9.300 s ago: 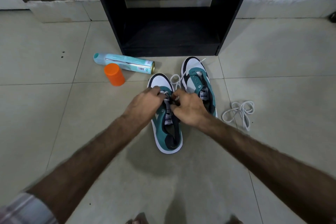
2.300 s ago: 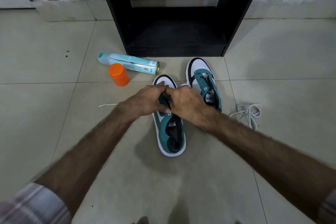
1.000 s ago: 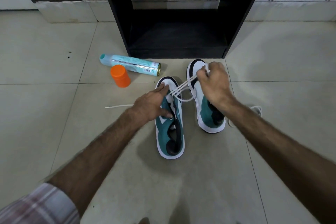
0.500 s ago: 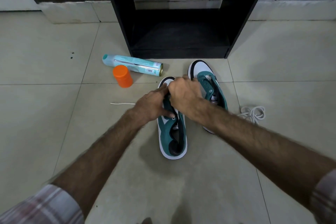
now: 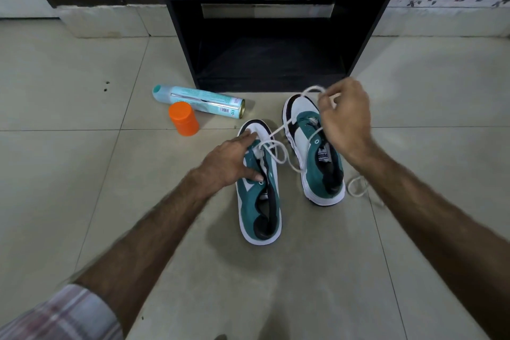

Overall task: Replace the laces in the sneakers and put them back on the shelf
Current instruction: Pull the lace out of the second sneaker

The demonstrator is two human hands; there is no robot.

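Looking down, I see my left hand (image 5: 230,161) resting on the near sneaker (image 5: 259,188) on the tiled floor (image 5: 69,174), fingers laid along its toe end and thumb by an eyelet. My right hand (image 5: 345,119) is raised over the second sneaker (image 5: 317,152), fingers curled, pinching the white lace (image 5: 278,156) that runs back to the near sneaker. Beyond lie an orange cap (image 5: 183,118) and a spray can (image 5: 198,101), then the black shelf (image 5: 276,63).

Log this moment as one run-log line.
left hand: presses near sneaker | right hand: pulls lace up | far sneaker: unlaced | shelf: empty
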